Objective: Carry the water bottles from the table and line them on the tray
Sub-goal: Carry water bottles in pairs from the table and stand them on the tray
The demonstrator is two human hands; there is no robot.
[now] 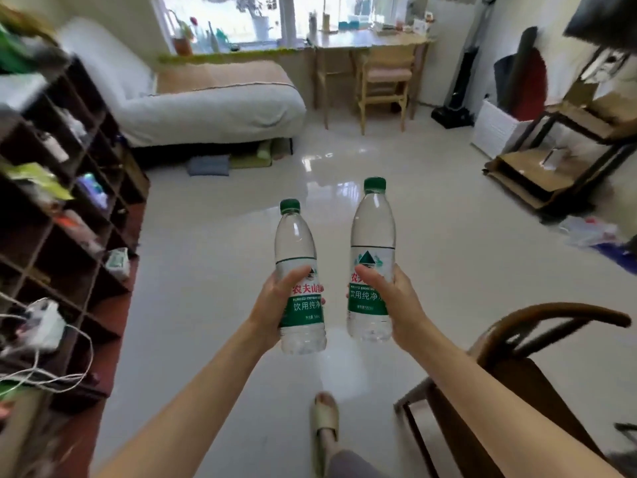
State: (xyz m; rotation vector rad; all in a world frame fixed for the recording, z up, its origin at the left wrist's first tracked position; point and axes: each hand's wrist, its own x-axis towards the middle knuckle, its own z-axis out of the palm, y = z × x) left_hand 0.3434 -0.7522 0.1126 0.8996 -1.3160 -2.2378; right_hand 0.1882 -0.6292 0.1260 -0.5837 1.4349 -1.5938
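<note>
two bottles in hand, mid-room

count: two water bottles, one per hand, both upright and held out in front of the person above a glossy pale tiled floor (465,277). neither touches a surface; they are near each other but apart.

the left hand (275,305) wraps its fingers and thumb around the label band of the left bottle (300,270). the right hand (396,298) grips the right bottle (373,250) the same way, thumb across the front of the label. the right bottle sits higher in view than the left.

labels: both bottles are clear plastic with one green cap each and a green-and-white wrap. red characters at the top of the wrap read 农夫山, the rest covered by fingers. white text on the green band reads 饮用纯净, with the last character hidden. a small line of latin lettering under the red characters is too blurred to read. a mountain emblem shows above the red text on the right bottle. the volume print low on the wrap is not legible.

surroundings: one dark cubby shelf (69,201) on the left, one bed (206,108) at the back left, one wooden desk (368,43) with one chair (386,84) under the window, one dark curved-back chair (517,357) at lower right. one sandalled foot (325,419) shows at the bottom edge.
</note>
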